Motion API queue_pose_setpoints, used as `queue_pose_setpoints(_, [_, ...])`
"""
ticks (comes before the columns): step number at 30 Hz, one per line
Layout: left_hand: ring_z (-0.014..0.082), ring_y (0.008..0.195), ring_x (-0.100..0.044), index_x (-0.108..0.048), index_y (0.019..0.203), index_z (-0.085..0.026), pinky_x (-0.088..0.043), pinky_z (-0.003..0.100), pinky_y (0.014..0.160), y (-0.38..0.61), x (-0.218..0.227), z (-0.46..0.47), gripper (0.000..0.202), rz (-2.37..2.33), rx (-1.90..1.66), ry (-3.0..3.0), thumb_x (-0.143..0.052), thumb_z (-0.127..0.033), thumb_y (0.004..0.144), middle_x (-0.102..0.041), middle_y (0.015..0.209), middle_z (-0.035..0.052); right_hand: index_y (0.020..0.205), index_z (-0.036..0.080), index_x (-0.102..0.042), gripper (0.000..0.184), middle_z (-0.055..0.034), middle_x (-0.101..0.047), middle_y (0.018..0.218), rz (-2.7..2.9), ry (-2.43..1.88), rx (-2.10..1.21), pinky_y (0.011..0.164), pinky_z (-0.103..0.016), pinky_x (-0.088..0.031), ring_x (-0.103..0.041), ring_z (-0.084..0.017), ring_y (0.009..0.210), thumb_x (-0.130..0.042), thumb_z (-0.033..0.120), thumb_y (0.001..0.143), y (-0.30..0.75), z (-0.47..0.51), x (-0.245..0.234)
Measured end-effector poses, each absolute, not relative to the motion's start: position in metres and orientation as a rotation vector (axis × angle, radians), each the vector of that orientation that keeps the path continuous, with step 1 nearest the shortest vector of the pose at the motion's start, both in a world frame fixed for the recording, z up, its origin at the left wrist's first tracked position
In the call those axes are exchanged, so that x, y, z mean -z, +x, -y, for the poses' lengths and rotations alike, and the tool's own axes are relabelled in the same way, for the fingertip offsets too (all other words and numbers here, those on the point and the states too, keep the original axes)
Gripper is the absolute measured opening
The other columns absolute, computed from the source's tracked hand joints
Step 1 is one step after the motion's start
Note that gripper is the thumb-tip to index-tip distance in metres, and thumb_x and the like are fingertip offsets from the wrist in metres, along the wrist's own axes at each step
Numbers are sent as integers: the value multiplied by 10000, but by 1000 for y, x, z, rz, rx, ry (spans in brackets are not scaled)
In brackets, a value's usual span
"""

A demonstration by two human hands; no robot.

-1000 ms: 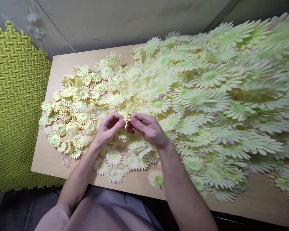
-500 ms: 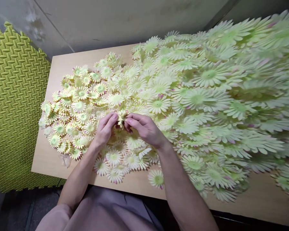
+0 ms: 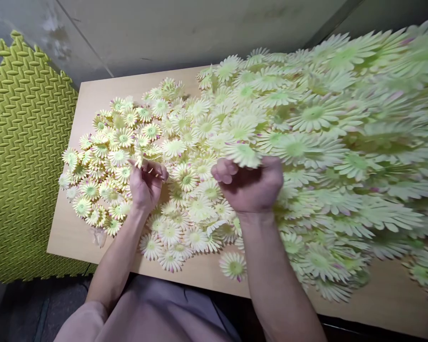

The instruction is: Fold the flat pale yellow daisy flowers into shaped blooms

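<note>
A wooden table [image 3: 92, 95] is covered with several pale yellow-green fabric daisy flowers. My left hand [image 3: 145, 183] is curled over the small flowers at the left and pinches a small flower piece [image 3: 140, 159] at its fingertips. My right hand [image 3: 249, 183] is a loose fist at the edge of the big flower heap, and its fingers grip a large daisy [image 3: 243, 153] by the underside. Small finished-looking flowers [image 3: 185, 178] lie between the two hands.
A tall heap of larger daisies [image 3: 342, 142] fills the right half of the table. A green foam mat [image 3: 21, 166] stands to the left. A grey wall [image 3: 199, 28] is behind. One flower [image 3: 233, 266] lies near the front edge.
My hands were together, pinching one small flower. They have parted: the left moved left with a small piece, the right moved right to the big heap and took a large daisy.
</note>
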State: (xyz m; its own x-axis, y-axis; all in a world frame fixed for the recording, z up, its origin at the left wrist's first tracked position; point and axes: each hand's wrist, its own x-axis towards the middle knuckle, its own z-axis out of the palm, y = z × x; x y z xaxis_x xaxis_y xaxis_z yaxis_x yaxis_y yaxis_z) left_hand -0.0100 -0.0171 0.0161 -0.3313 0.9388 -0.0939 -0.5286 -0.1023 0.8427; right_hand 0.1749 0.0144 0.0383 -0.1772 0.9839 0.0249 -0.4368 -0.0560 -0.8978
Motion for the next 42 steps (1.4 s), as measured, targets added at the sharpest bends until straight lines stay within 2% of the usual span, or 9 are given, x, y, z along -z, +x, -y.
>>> queue_pose_setpoints(5, [106, 550, -545, -467, 696, -208, -483, 255, 541, -6, -13, 19, 625, -942, -1590, 608, -327, -803, 827, -525, 577, -4, 654, 212, -551, 306, -7, -519, 592, 1063, -867, -1639, 488, -298, -407, -508, -146, 528, -615, 449, 837, 163, -11, -25])
queue_pose_setpoints(7, [97, 616, -590, -593, 779, -200, -506, 239, 579, -6, -13, 21, 542, -918, -1566, 672, -470, -725, 838, -597, 681, 10, 646, 204, -569, 297, 1, -521, 601, 1131, -883, -1608, 492, -281, -412, -517, -136, 539, -649, 408, 846, 162, -10, -18])
queue_pose_setpoints(9, [77, 676, -608, -679, 882, -213, -512, 214, 612, -6, -11, 23, 334, -921, -1533, 794, -653, -542, 836, -642, 804, 15, 643, 197, -577, 289, 11, -500, 601, 1207, -889, -1585, 507, -273, -411, -497, -123, 540, -643, 363, 870, 163, -9, -14])
queue_pose_setpoints(12, [60, 687, -592, -727, 947, -236, -492, 192, 606, -4, -10, 25, 180, -959, -1461, 973, -752, -343, 804, -665, 883, 14, 648, 185, -589, 288, 6, -511, 620, 1331, -873, -1605, 533, -269, -408, -489, -120, 567, -610, 320, 902, 164, -7, -15])
queue_pose_setpoints(19, [88, 839, -604, -736, 937, -254, -514, 219, 735, 1, -12, 24, 216, -1033, -1525, 1153, -810, -226, 737, -637, 965, 16, 728, 186, -636, 244, -1, -538, 667, 1439, -836, -1640, 578, -273, -409, -491, -127, 614, -576, 312, 928, 163, -5, -22])
queue_pose_setpoints(26, [138, 911, -647, -785, 956, -278, -523, 287, 811, -2, -12, 25, 137, -1110, -1477, 1343, -703, -250, 849, -728, 929, 46, 688, 184, -583, 300, 10, -470, 637, 1549, -872, -1582, 561, -280, -363, -436, -126, 591, -585, 360, 931, 161, -6, -17])
queue_pose_setpoints(32, [128, 832, -662, -792, 933, -296, -539, 256, 703, -1, -12, 24, 142, -1096, -1503, 1375, -722, -229, 830, -749, 878, 40, 711, 189, -590, 324, 4, -466, 666, 1479, -788, -1643, 592, -291, -370, -444, -139, 624, -548, 408, 947, 165, -6, -21])
queue_pose_setpoints(37, [113, 798, -641, -791, 939, -307, -488, 200, 569, -1, -13, 25, 147, -1085, -1472, 1363, -731, -241, 822, -726, 877, 41, 715, 186, -607, 292, 3, -504, 659, 1536, -782, -1618, 609, -292, -375, -466, -138, 623, -571, 374, 936, 165, -6, -23])
queue_pose_setpoints(42, [98, 757, -619, -793, 933, -317, -448, 184, 527, -1, -15, 26, 137, -1075, -1453, 1355, -739, -265, 817, -705, 866, 36, 711, 186, -609, 294, 7, -501, 643, 1558, -787, -1596, 588, -287, -372, -462, -131, 604, -575, 375, 934, 164, -5, -25])
